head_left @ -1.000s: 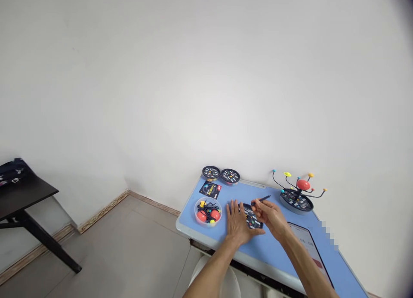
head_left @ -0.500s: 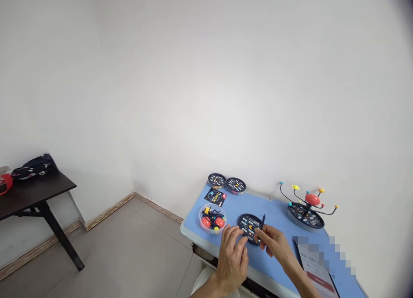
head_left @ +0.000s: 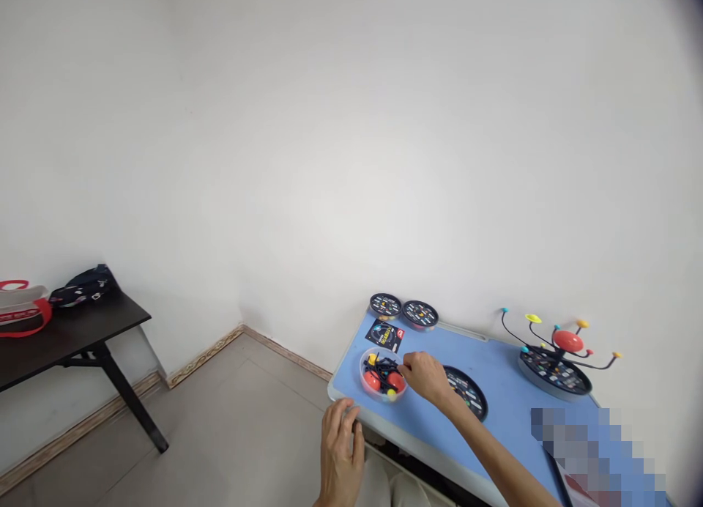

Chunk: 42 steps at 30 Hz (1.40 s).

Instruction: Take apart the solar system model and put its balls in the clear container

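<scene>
A clear round tub [head_left: 365, 385] holds red balls, small yellow balls and a tangle of black rods. Over the tub's right rim is my right hand [head_left: 425, 376], its fingers bent together; whatever they hold, if anything, is hidden. My left hand [head_left: 341, 448] rests by the table's front edge below the tub, fingers apart and holding nothing. Partly behind my right hand and forearm lies a black round disc [head_left: 473, 398] with printed labels. An assembled planet model [head_left: 567, 341] with a red ball and curved arms stands at the right.
Two lidded round tubs [head_left: 385, 305] [head_left: 420, 314] sit at the back of the blue table [head_left: 422, 424], with a black printed card [head_left: 385, 335] before them. A phone-like device [head_left: 571, 485] lies front right. A dark table [head_left: 71, 331] with bags stands left.
My right hand has left the black disc and moved left to the tub; the black rod it held is no longer seen in it. My left hand has drawn back to the table edge. The view has shifted.
</scene>
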{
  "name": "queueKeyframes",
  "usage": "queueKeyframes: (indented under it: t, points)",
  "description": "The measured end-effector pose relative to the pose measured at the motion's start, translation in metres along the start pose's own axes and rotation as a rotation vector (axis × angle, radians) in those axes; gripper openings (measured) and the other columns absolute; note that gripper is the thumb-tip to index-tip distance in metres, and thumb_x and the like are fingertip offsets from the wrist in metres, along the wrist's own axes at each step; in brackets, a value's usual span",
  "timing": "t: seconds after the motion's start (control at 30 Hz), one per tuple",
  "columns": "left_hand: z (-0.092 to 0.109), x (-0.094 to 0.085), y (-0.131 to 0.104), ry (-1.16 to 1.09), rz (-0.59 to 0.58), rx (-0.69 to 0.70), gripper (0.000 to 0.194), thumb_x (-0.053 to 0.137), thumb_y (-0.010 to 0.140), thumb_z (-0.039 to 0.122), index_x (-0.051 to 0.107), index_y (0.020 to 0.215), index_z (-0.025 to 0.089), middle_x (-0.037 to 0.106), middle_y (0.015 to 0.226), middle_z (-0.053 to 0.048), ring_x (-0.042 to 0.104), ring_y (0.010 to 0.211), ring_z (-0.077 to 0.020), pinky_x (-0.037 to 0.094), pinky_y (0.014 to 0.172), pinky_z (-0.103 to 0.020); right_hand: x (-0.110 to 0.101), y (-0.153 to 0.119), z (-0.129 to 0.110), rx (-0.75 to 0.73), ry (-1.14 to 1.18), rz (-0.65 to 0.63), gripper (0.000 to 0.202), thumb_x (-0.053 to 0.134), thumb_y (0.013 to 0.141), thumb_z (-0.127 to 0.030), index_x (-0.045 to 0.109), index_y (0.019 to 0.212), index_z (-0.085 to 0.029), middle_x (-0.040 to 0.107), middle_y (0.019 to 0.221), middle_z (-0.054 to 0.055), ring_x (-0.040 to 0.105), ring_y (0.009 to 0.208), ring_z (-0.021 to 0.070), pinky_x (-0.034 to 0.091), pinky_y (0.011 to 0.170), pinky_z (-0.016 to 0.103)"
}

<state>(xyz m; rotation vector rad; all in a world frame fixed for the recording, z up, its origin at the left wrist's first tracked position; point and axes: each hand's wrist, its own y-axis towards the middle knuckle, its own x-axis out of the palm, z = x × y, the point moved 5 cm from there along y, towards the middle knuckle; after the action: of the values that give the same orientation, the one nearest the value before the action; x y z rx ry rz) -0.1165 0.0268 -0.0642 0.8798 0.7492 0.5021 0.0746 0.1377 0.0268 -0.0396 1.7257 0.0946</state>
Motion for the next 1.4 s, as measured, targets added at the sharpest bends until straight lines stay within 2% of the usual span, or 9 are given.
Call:
queueKeyframes:
  t: [0.2, 0.3, 0.4, 0.67, 0.9, 0.97, 1.13, 1.23, 1.4]
  points:
    - [-0.012, 0.001, 0.007, -0.014, -0.013, -0.055, 0.025, 0.048, 0.093, 0.018, 0.064, 0.112, 0.022, 0.066, 0.115, -0.01, 0.062, 0.109, -0.0219, 0.057, 0.089, -0.039, 0.014, 0.016, -0.015, 0.029, -0.108, -0.019, 0.028, 0.046, 0.091, -0.019, 0.073, 0.097, -0.016, 0.073, 0.102, 0.017, 0.069, 0.097, 0.0265, 0.043, 0.073, 0.029]
    - [-0.014, 0.004, 0.008, -0.028, -0.024, -0.061, 0.025, 0.048, 0.093, 0.019, 0.063, 0.112, 0.022, 0.066, 0.116, -0.011, 0.062, 0.11, -0.022, 0.057, 0.09, -0.04, 0.018, 0.018, -0.016, 0.036, -0.114, -0.019, 0.025, 0.049, 0.093, -0.025, 0.071, 0.103, -0.017, 0.072, 0.106, 0.016, 0.069, 0.099, 0.0257, 0.043, 0.073, 0.028]
    - [-0.015, 0.007, 0.006, -0.038, -0.029, -0.071, 0.025, 0.048, 0.094, 0.02, 0.063, 0.112, 0.022, 0.066, 0.116, -0.011, 0.063, 0.109, -0.0218, 0.057, 0.089, -0.039, 0.016, 0.016, -0.013, 0.038, -0.107, -0.01, 0.028, 0.047, 0.096, -0.032, 0.07, 0.102, -0.018, 0.071, 0.105, 0.013, 0.069, 0.097, 0.0246, 0.043, 0.072, 0.027]
    - [-0.017, 0.012, 0.004, -0.085, -0.061, -0.153, 0.027, 0.044, 0.095, 0.023, 0.064, 0.114, 0.022, 0.066, 0.117, -0.011, 0.063, 0.111, -0.0227, 0.057, 0.091, -0.042, 0.007, 0.004, -0.001, 0.054, -0.078, -0.008, 0.029, 0.043, 0.096, -0.024, 0.071, 0.1, -0.019, 0.071, 0.103, 0.011, 0.069, 0.093, 0.0221, 0.041, 0.07, 0.027]
    - [-0.004, 0.032, 0.021, -0.093, -0.098, -0.148, 0.031, 0.044, 0.095, 0.021, 0.059, 0.122, 0.021, 0.063, 0.125, -0.012, 0.06, 0.117, -0.0233, 0.054, 0.096, -0.043, 0.013, 0.003, -0.005, -0.028, -0.151, -0.022, 0.026, 0.045, 0.094, -0.018, 0.071, 0.097, -0.017, 0.07, 0.101, 0.014, 0.07, 0.092, 0.0232, 0.042, 0.07, 0.026]
    - [-0.002, 0.042, 0.026, -0.092, -0.13, -0.152, 0.04, 0.048, 0.094, 0.026, 0.05, 0.134, 0.019, 0.056, 0.136, -0.015, 0.053, 0.127, -0.0254, 0.049, 0.102, -0.045, 0.014, 0.003, -0.007, -0.054, -0.186, -0.019, 0.027, 0.044, 0.094, -0.016, 0.071, 0.098, -0.017, 0.07, 0.101, 0.015, 0.07, 0.092, 0.0232, 0.042, 0.069, 0.026]
    - [-0.006, 0.074, 0.029, -0.105, -0.316, -0.292, 0.093, 0.075, 0.075, 0.037, 0.024, 0.151, 0.017, 0.029, 0.157, -0.02, 0.028, 0.145, -0.0354, 0.035, 0.113, -0.055, 0.014, -0.001, -0.013, -0.088, -0.193, -0.037, 0.033, 0.04, 0.095, -0.016, 0.072, 0.099, -0.017, 0.07, 0.1, 0.015, 0.07, 0.09, 0.0219, 0.042, 0.068, 0.026]
    - [-0.009, 0.087, 0.028, -0.108, -0.37, -0.379, 0.105, 0.081, 0.065, 0.03, 0.022, 0.151, 0.015, 0.028, 0.156, -0.022, 0.026, 0.145, -0.0373, 0.03, 0.115, -0.057, 0.011, -0.007, -0.013, -0.077, -0.136, -0.009, 0.033, 0.039, 0.097, -0.02, 0.072, 0.1, -0.019, 0.07, 0.099, 0.012, 0.069, 0.088, 0.0202, 0.04, 0.067, 0.025]
    - [-0.008, 0.092, 0.033, -0.062, -0.376, -0.332, 0.11, 0.083, 0.059, 0.028, 0.021, 0.149, 0.015, 0.036, 0.152, -0.024, 0.034, 0.141, -0.0388, 0.029, 0.114, -0.059, 0.011, -0.02, 0.005, -0.036, 0.002, 0.026, 0.035, 0.038, 0.097, -0.023, 0.072, 0.098, -0.02, 0.07, 0.095, 0.009, 0.068, 0.083, 0.019, 0.037, 0.065, 0.025]
